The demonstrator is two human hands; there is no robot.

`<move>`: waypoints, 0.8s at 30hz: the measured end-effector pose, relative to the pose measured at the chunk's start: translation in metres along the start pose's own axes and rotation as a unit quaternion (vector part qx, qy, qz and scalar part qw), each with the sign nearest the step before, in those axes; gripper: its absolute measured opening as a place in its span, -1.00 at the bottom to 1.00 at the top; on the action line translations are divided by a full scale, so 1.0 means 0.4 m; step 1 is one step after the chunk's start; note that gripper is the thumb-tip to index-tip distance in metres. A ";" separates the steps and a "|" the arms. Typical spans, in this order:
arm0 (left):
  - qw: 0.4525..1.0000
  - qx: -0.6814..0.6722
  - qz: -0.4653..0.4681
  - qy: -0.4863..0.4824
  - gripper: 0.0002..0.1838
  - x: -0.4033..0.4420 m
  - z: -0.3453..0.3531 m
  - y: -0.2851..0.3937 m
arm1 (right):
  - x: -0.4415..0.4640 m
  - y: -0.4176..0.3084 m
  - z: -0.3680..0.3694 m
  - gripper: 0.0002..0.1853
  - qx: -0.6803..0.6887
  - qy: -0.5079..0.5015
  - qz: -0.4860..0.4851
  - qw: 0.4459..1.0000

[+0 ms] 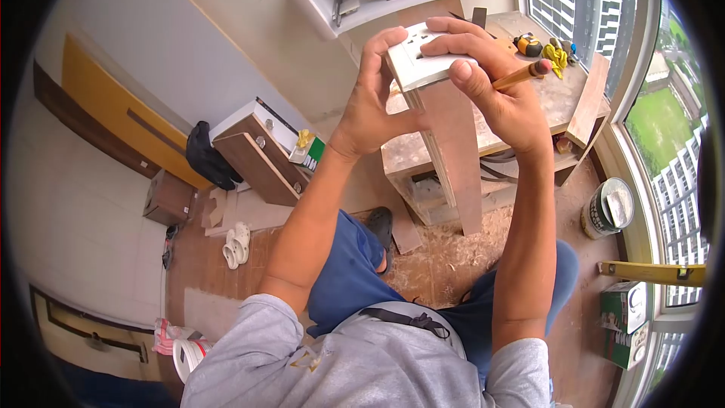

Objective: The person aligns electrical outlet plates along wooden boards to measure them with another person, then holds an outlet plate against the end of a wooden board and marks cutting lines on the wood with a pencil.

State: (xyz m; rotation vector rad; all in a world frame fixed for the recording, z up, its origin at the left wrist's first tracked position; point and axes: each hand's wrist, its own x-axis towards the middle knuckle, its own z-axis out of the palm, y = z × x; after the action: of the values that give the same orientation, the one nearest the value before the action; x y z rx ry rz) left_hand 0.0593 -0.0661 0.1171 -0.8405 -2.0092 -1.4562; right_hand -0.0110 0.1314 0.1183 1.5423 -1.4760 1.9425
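Observation:
A white electrical outlet plate point(424, 60) with sockets in its face sits at the upper end of an upright wooden board point(453, 143). My left hand point(374, 98) grips the plate's left edge with its fingers, the thumb stretched across toward the board. From the other side, my right hand point(502, 79) has its fingers over the top of the plate and its thumb at the near edge. A pencil point(522, 75) is tucked in my right hand, its eraser end pointing right. The back of the plate is hidden.
Behind the board is a dusty workbench point(498, 109) with a tape measure point(529, 44) and yellow gloves point(557, 57). A bucket point(608, 208) and a spirit level point(653, 272) are by the window. Drawers point(260, 155) stand left; wood shavings point(445, 264) litter the floor.

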 end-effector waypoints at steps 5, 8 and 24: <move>0.988 0.049 -0.061 0.132 -0.22 0.012 0.056 -0.028 | -0.001 0.006 0.008 -0.57 -0.025 0.005 -0.013 1.000; 0.978 0.138 0.049 0.146 -0.25 0.026 0.043 -0.072 | -0.039 0.010 -0.026 -0.53 0.105 0.036 0.098 0.989; 0.981 -0.026 -0.089 0.169 -0.51 0.298 -0.192 0.142 | 0.036 0.017 0.133 -0.69 0.087 0.088 0.199 0.972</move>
State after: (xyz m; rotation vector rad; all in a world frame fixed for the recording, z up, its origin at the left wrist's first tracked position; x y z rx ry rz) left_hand 0.0243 -0.1045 0.2608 -0.4040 -1.8297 -1.6305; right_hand 0.0089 0.0799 0.1226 1.1608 -1.6725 2.4204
